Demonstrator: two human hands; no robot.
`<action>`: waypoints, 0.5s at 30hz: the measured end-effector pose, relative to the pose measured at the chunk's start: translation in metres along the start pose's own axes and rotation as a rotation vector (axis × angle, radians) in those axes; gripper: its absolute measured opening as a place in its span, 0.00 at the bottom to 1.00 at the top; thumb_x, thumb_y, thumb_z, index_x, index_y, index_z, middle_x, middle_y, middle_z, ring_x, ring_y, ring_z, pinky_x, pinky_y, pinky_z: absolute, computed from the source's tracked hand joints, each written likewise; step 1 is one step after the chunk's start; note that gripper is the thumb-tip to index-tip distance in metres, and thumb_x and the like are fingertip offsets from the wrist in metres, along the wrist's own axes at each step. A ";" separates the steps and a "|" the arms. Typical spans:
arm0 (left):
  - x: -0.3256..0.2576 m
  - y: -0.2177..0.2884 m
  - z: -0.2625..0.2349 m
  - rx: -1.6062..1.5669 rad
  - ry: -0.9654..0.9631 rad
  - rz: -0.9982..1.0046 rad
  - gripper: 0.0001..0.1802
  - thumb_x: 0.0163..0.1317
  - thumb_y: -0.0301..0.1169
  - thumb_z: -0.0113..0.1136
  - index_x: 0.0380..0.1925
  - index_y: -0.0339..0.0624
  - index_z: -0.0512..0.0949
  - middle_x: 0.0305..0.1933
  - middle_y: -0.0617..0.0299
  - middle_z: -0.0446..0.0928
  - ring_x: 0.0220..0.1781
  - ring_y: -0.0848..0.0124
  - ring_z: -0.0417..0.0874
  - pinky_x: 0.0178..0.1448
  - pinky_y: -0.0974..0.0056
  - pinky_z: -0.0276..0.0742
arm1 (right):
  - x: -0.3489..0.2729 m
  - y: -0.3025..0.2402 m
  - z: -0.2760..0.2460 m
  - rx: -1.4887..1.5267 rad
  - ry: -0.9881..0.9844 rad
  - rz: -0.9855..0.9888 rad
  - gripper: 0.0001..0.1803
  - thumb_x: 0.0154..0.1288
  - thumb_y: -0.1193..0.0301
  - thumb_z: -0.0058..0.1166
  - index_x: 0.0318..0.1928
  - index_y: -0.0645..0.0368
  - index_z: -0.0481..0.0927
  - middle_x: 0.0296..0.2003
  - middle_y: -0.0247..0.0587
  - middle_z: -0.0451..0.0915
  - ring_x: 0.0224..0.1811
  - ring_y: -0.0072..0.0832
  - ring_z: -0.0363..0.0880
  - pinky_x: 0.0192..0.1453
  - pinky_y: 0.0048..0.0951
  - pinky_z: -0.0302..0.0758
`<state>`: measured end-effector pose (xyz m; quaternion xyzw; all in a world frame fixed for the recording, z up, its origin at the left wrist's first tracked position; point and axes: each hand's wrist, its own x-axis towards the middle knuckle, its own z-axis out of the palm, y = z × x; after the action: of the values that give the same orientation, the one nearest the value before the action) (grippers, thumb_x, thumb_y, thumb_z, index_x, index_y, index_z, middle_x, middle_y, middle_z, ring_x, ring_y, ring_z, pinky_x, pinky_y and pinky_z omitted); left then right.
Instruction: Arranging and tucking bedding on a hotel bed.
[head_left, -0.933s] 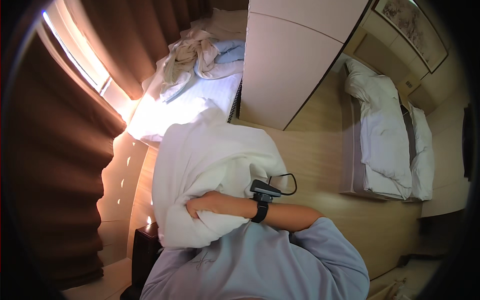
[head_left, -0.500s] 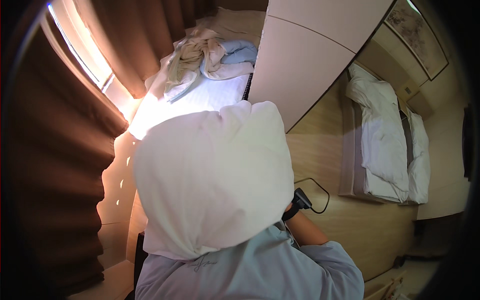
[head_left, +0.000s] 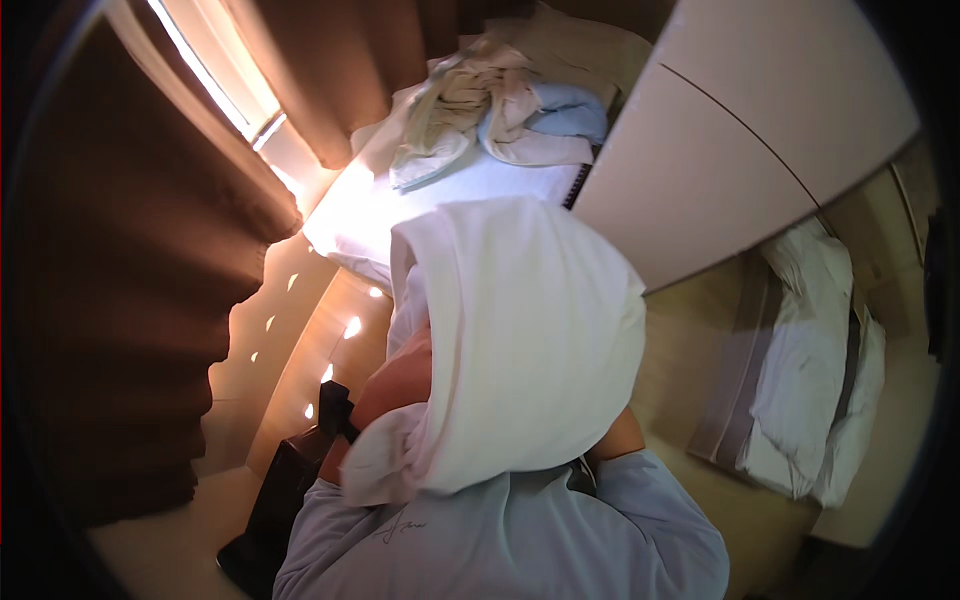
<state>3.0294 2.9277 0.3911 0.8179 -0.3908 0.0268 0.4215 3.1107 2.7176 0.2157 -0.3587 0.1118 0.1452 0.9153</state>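
A puffy white pillow [head_left: 540,340] in a loose white cover is up in front of my chest. The cover's edge hangs open on the left, with a fold of cloth [head_left: 380,460] below it. My left hand [head_left: 408,365] reaches into that opening and touches the cloth; its fingers are hidden inside. A dark band with a black box-shaped device [head_left: 337,408] sits at my left wrist. On the right my forearm [head_left: 622,436] goes behind the pillow, which hides my right hand.
Ahead stands a bed [head_left: 480,185] with a crumpled beige and blue quilt [head_left: 465,105]. Brown curtains [head_left: 140,290] hang at a bright window on the left. A white panel [head_left: 740,130] rises on the right, with another bed's white bedding [head_left: 800,370] beyond. A black object [head_left: 270,510] stands low left.
The view has swung, so the room sits differently in it. My left hand now shows at the pillow cover's left edge, which hangs open. My right wrist has gone behind the pillow.
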 end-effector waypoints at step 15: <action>-0.248 -0.191 -0.073 -0.038 0.313 -1.367 0.15 0.62 0.27 0.50 0.47 0.34 0.75 0.46 0.53 0.78 0.50 0.67 0.79 0.53 0.66 0.73 | -0.012 0.088 -0.353 -0.332 0.542 0.720 0.09 0.62 0.63 0.50 0.34 0.55 0.75 0.28 0.33 0.76 0.35 0.28 0.76 0.36 0.28 0.73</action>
<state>3.0047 3.1977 0.2174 0.8593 0.2761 -0.1335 0.4093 3.0333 2.5336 -0.0887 -0.4637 0.4386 0.3701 0.6750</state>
